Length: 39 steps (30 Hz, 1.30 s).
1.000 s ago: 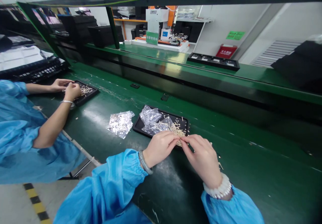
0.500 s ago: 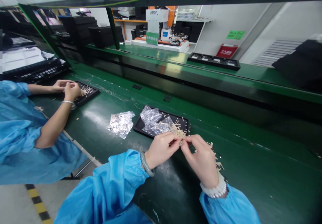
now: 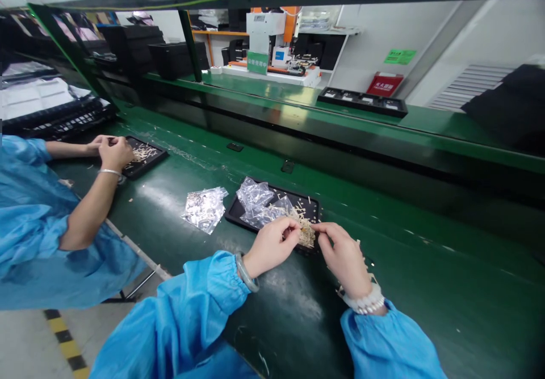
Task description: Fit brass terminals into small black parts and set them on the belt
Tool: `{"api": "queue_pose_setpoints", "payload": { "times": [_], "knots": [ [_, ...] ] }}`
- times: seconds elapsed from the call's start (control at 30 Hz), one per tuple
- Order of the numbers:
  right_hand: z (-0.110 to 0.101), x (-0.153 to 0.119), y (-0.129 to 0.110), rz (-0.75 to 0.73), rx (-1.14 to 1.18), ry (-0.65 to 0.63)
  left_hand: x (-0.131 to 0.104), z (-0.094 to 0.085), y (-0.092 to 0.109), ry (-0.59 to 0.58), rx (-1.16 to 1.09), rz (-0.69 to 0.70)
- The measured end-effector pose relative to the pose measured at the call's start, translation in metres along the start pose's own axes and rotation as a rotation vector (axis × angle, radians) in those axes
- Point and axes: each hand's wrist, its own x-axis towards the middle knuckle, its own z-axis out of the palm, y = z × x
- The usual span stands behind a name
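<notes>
My left hand (image 3: 272,245) is closed in a pinch at the front edge of a black tray (image 3: 238,215); what its fingertips hold is too small to make out. My right hand (image 3: 344,257) has thumb and forefinger close together at the tray's right corner, and anything between them is too small to tell. Between the two hands lies a pile of small beige pieces (image 3: 307,234) in the tray. Clear plastic bags (image 3: 255,197) rest in its left part. More beige pieces lie on the bench, partly hidden behind my right hand and wrist.
A silvery plastic bag (image 3: 205,209) lies left of the tray. Farther left, a person's hands (image 3: 114,153) work at another black tray (image 3: 153,161) of beige pieces. Two small dark parts (image 3: 288,166) sit behind, below a raised shelf (image 3: 361,134).
My hands have moved apart from their shared pinch. The left fingertips are now nearer the pile, and the right hand has shifted slightly up and right. The other person's hands moved slightly left.
</notes>
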Motion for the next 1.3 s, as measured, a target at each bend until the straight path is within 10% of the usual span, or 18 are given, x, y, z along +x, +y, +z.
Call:
{"api": "queue_pose_setpoints", "payload": {
  "times": [0.67, 0.93, 1.3],
  "knots": [
    [-0.012, -0.001, -0.026, 0.257, 0.575, -0.184, -0.003, 0.0, 0.005, -0.033, 0.039, 0.055],
    [-0.009, 0.0, -0.024, 0.359, 0.651, -0.054, -0.002, -0.002, 0.008, 0.017, 0.011, 0.042],
    [-0.002, -0.011, -0.032, -0.23, -0.068, 0.186, -0.003, 0.0, 0.006, 0.089, 0.047, 0.044]
  ]
}}
